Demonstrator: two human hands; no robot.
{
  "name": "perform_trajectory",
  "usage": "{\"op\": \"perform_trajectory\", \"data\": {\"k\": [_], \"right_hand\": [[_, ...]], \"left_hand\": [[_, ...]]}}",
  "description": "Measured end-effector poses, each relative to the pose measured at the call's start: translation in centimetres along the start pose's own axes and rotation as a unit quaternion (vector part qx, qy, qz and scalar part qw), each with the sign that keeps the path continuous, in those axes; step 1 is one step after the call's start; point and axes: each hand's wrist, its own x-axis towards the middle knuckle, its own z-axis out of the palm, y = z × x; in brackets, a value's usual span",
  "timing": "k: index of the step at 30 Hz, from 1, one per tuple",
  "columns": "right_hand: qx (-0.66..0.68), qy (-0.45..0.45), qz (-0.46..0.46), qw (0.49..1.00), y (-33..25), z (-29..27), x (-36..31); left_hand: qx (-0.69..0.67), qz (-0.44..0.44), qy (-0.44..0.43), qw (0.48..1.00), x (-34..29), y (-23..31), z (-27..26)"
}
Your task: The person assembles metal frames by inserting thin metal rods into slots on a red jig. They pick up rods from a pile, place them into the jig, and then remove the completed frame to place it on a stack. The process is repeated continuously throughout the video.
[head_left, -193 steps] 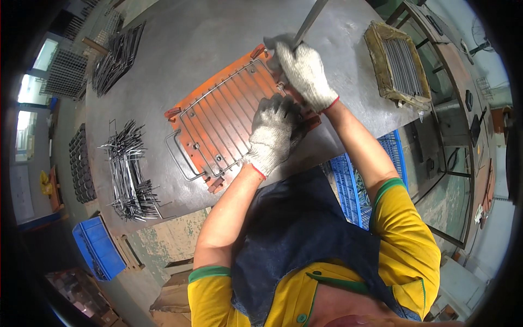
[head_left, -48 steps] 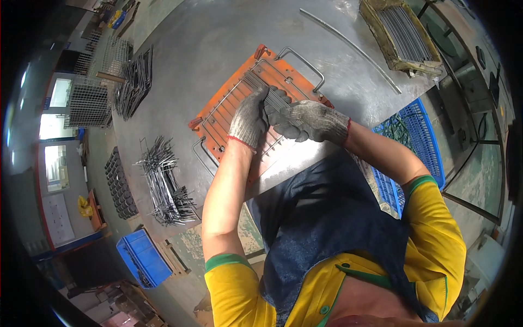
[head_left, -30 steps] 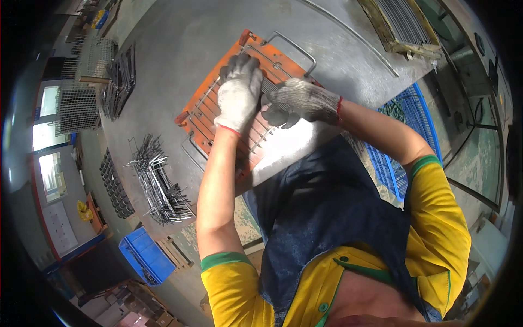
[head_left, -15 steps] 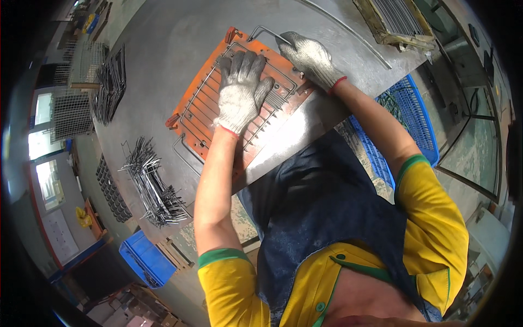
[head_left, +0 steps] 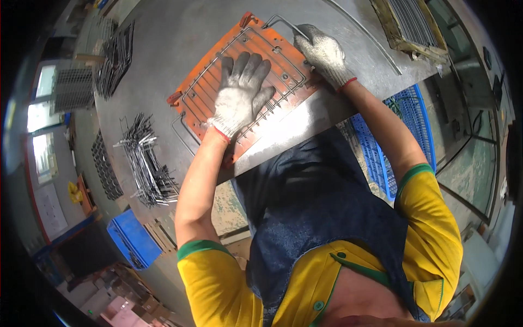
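Note:
An orange jig plate (head_left: pixel 204 95) lies tilted on the grey metal table (head_left: pixel 158 38), with a wire rack (head_left: pixel 283 73) of thin steel rods laid in it. My left hand (head_left: pixel 239 95), in a white knit glove, lies flat on the rods with its fingers spread. In the same kind of glove, my right hand (head_left: pixel 324 52) grips the rack's bent wire handle (head_left: pixel 280 20) at the plate's far right corner.
Bent wire pieces (head_left: pixel 147 163) lie heaped at the table's left. More wire parts (head_left: pixel 117 54) sit at the far left. A long steel rod (head_left: pixel 370 35) and a wooden tray of rods (head_left: pixel 411 24) lie at the far right. Blue crates (head_left: pixel 133 240) (head_left: pixel 406 131) stand below the table.
My left hand has slid down the rack and spread flat. My right hand has reached out to the wire handle at the far corner and closed on it.

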Motion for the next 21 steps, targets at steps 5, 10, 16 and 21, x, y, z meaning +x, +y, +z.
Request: {"op": "perform_trajectory", "data": {"k": [5, 10, 16, 21], "right_hand": [[0.048, -0.047, 0.077, 0.995, -1.1, -1.1, -0.2], [0.052, -0.017, 0.057, 0.997, -0.8, -1.1, -0.3], [0.116, -0.038, 0.092, 0.988, -2.4, -1.6, -0.7], [0.109, -0.031, 0.084, 0.990, -1.6, -1.4, -0.6]], "left_hand": [[0.018, -0.021, -0.076, 0.997, -4.6, -1.1, -2.1], [0.077, -0.048, -0.047, 0.995, -7.0, -2.1, -3.6], [0.054, -0.118, -0.074, 0.989, -4.2, -1.5, -2.6], [0.066, -0.076, -0.078, 0.992, -8.0, -3.3, -2.0]]}}
